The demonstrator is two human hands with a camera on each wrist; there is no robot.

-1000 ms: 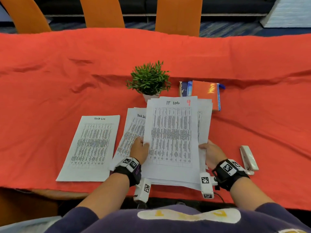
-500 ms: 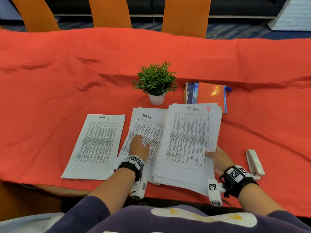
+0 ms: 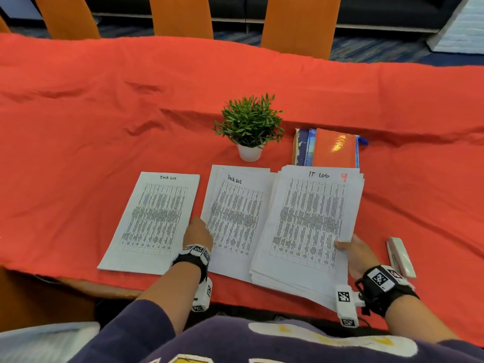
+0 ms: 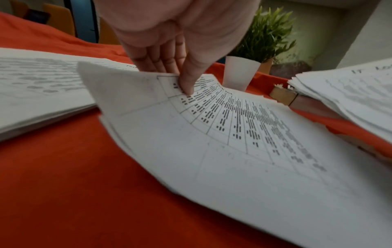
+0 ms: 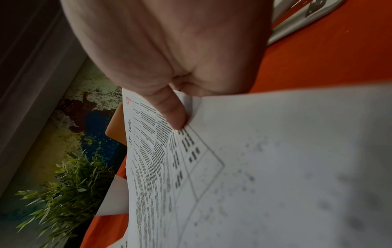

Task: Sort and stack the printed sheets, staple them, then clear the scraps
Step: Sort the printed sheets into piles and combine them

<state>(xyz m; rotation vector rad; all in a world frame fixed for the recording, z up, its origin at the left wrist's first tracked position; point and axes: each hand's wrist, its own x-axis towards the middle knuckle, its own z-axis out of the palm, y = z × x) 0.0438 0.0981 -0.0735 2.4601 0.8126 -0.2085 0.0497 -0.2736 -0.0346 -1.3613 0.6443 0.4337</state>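
Lying along the near edge of the table's red cloth (image 3: pixel 78 153) are three lots of printed sheets. On the right is a thick IT LOG stack (image 3: pixel 309 221), marked with a red 9, its near end overhanging the table edge and its left side overlapping the middle pile. The right hand (image 3: pixel 357 254) pinches this stack at its right edge, thumb on top and fingers hidden beneath the paper. In the middle is a Task list pile (image 3: pixel 235 216); the left hand (image 3: pixel 197 233) pinches its left edge, thumb pressed on the printed face with the fingers tucked under, and the left wrist view shows that edge lifted and curled off the cloth. Left of the hand, a second Task list pile (image 3: pixel 154 218) lies flat and untouched.

Just right of the right hand lies one white stapler (image 3: pixel 400 256). Behind the sheets, one white pot (image 3: pixel 250 152) holds a small green plant (image 3: pixel 248 121). Beside it is a stack of books (image 3: pixel 332 150), an orange one on top, whose near edge is covered by the far end of the IT LOG stack. Three orange chair backs (image 3: pixel 180 14) and part of a fourth stand beyond the table.
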